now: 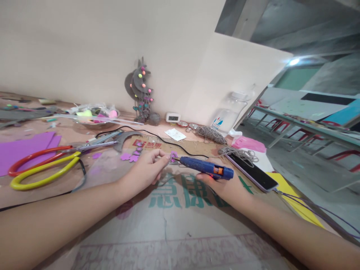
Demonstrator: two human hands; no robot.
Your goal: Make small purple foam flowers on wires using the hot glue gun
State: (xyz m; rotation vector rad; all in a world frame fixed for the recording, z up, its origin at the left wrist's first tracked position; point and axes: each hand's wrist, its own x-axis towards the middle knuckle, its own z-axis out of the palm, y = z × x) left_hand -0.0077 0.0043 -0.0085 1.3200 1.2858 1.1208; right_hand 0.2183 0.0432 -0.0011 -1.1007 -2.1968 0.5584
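My right hand [218, 182] is wrapped round a blue glue gun [206, 167], its nozzle pointing left. A small red light glows near my fingers. Between the thumb and fingertips of my left hand [152, 165] is a small purple felt piece [173, 154], right at the nozzle tip. Whether the tip touches it I cannot tell. Left of that hand lie purple flower-like cutouts [129, 157] and a column of small grey pieces [137, 149]. Beneath both hands is a cardboard sheet [174, 228] with green printed characters.
Scissors with red and yellow handles [45, 165] and purple sheets [25, 152] lie left. A bowl [97, 122], decorated grey moon ornaments [139, 84] and a digital clock [172, 117] stand behind. Grey yarn [210, 134], a phone [253, 170] and a clear bottle [229, 112] are right. A black cord [157, 138] crosses the cardboard.
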